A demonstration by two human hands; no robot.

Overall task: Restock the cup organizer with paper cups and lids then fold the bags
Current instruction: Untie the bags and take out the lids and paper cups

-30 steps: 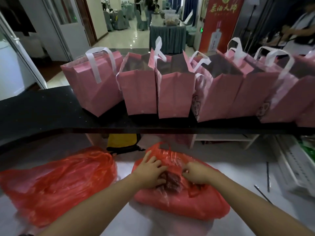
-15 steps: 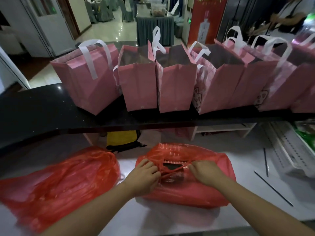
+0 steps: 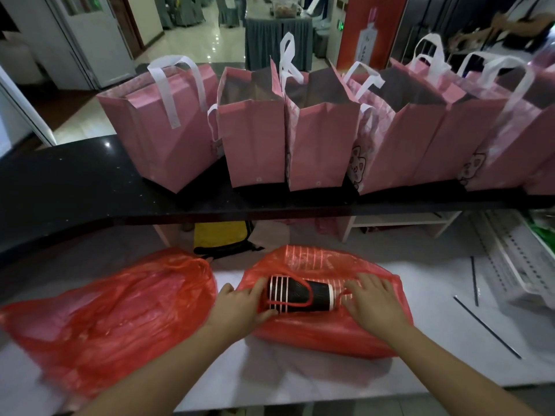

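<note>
A red plastic bag [image 3: 330, 334] lies on the white counter in front of me, its mouth pulled apart. Through the opening shows a lying stack of black paper cups [image 3: 300, 294] with white rims. My left hand [image 3: 240, 307] grips the bag's left edge beside the cup rims. On the right side of the opening, my right hand [image 3: 372, 298] presses the plastic with fingers spread. A second red plastic bag [image 3: 105, 313] lies crumpled to the left. No cup organizer is visible.
Several pink paper bags [image 3: 255, 139] with white handles stand in a row on the black raised ledge [image 3: 75, 187] behind. Thin dark sticks [image 3: 486, 325] lie on the counter at right, near a white tray [image 3: 516, 265]. A person stands at far top right.
My hands have pulled the red bag's mouth wider, and the black cup stack now shows. My right hand moved from gripping the edge to lying spread on the plastic.
</note>
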